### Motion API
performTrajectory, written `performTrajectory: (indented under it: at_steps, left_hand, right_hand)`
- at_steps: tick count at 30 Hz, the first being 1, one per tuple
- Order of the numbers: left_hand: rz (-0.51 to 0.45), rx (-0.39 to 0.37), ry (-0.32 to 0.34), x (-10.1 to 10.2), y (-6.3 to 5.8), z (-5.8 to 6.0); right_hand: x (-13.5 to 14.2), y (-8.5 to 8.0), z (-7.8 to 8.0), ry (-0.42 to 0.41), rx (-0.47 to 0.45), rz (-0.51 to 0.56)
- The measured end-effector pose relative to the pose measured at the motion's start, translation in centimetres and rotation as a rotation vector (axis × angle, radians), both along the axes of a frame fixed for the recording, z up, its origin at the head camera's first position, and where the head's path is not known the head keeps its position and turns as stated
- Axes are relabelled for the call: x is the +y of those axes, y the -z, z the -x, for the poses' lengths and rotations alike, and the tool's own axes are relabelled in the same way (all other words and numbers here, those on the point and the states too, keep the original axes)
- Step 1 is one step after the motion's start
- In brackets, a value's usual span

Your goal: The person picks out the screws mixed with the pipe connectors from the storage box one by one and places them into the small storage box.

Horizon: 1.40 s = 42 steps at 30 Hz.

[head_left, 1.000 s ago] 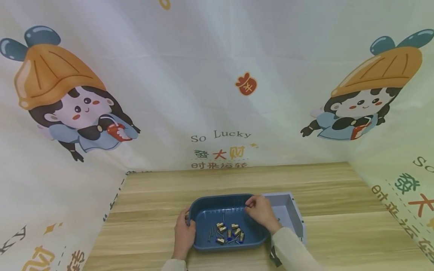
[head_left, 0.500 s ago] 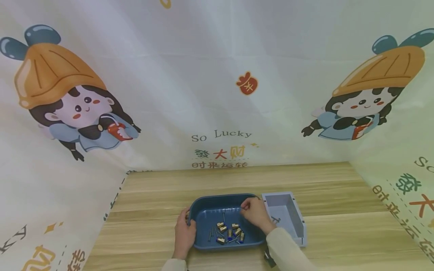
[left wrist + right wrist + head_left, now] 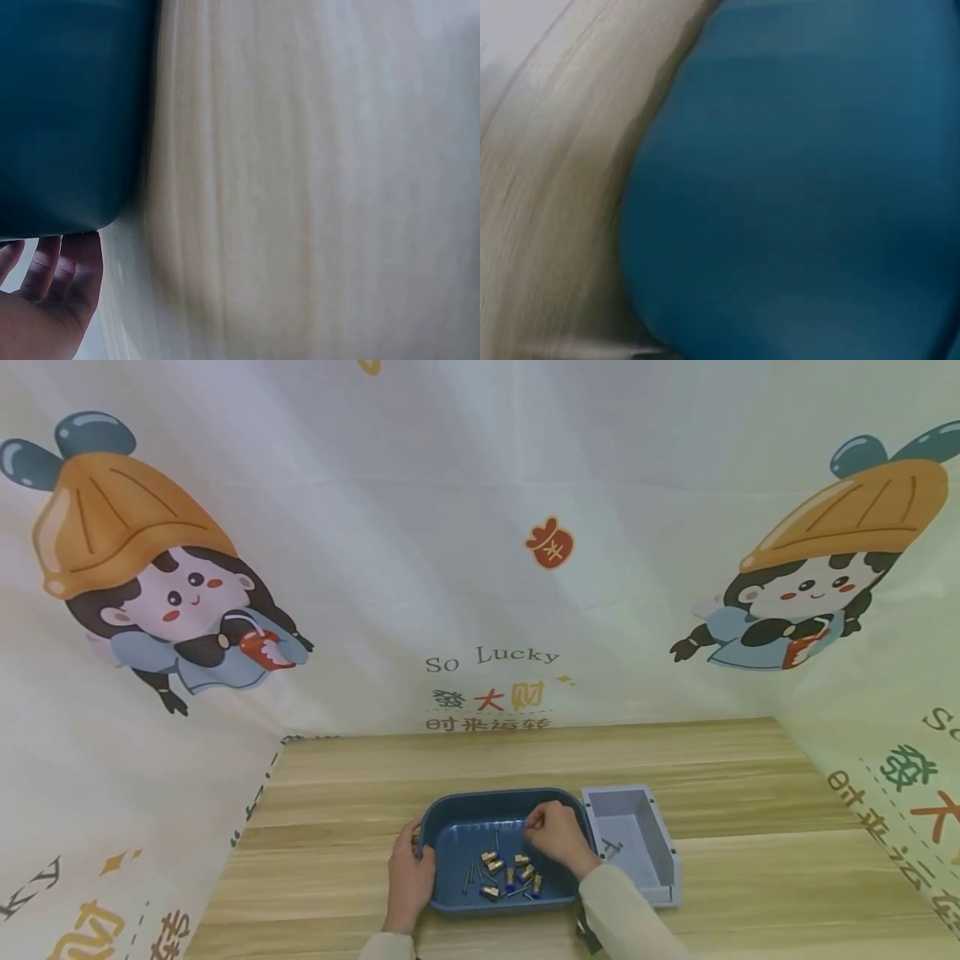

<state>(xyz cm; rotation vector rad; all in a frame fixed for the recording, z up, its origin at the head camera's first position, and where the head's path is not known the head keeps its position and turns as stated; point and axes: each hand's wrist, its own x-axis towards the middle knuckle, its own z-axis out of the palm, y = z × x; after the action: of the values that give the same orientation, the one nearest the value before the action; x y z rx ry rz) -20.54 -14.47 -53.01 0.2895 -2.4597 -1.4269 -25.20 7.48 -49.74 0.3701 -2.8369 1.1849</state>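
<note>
My left hand (image 3: 411, 872) grips the left end of a dark blue tray (image 3: 429, 903), with the thumb at the rim. In the left wrist view its bent fingers (image 3: 82, 262) touch the tray's outer wall. Brass fittings (image 3: 510, 878), some with blue ends, lie in the tray among several thin screws (image 3: 471, 875). Over the tray's right part, my right hand (image 3: 558, 837) has bent fingers with their tips close together. Whether something small is between them is too small to tell. The right wrist view shows the blurred tray wall (image 3: 795, 187) and no fingers.
A grey open bin (image 3: 663, 831) stands against the tray's right side, with a few screws (image 3: 612, 849) in it. The wood-grain table (image 3: 337, 793) runs back to a printed cloth wall (image 3: 637, 610), and cloth also encloses both sides.
My right hand has moved left from the rim beside the grey bin to over the tray, uncovering the bin's screws. My left hand has stayed on the tray.
</note>
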Motion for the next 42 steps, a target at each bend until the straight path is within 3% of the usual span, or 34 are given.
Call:
performTrajectory:
  at_steps: [17, 24, 29, 36, 42]
  left_hand:
    - [0.001, 0.001, -0.002, 0.2, 0.1, -0.1]
    - [-0.002, -0.019, -0.01, 0.3, 0.1, -0.3]
    - [-0.006, -0.017, -0.008, 0.4, -0.1, -0.3]
    - [-0.002, -0.017, -0.006, 0.3, -0.2, -0.3]
    - [0.006, -0.004, -0.008, 0.1, -0.3, -0.2]
  right_hand:
    - [-1.4, 0.8, 0.0, 0.017, -0.032, 0.023]
    - [-2.2, 1.6, -0.2, -0.008, 0.016, 0.026]
    - [-2.8, 1.6, -0.4, -0.029, -0.017, 0.058]
    - [-3.5, 1.7, -0.3, -0.046, -0.002, -0.009]
    - [-4.5, 1.7, -0.2, -0.06, -0.016, 0.004]
